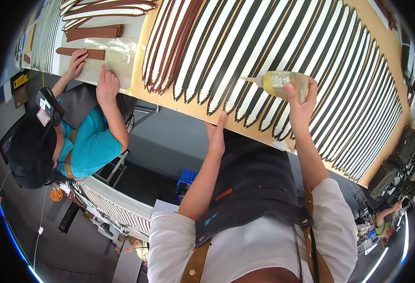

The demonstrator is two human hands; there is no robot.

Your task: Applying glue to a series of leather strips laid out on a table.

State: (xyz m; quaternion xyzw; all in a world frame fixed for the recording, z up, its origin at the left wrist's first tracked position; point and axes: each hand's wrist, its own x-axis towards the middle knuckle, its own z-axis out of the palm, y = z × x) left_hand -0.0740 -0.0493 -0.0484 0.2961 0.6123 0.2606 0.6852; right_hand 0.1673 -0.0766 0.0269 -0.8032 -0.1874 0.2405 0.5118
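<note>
My right hand (301,97) grips a translucent squeeze bottle (292,79) with a yellowish band and a label bearing writing. The bottle is tilted, its narrow nozzle (249,79) pointing left above the straps. Long black straps (260,46) with white strips along their faces lie side by side, their pointed ends notched and facing me. At the board's near edge is my left hand (216,138), its thumb by the tip of one strap. The other fingers of that hand are partly hidden at the edge, so I cannot tell whether they grip it.
Brown straps with white strips (166,46) lie left of the black ones on the tan board (189,106). At the left, a co-worker's hands (108,85) are by a brown strap piece (96,54) on a clear sheet. Dark bags (384,177) are piled at the right.
</note>
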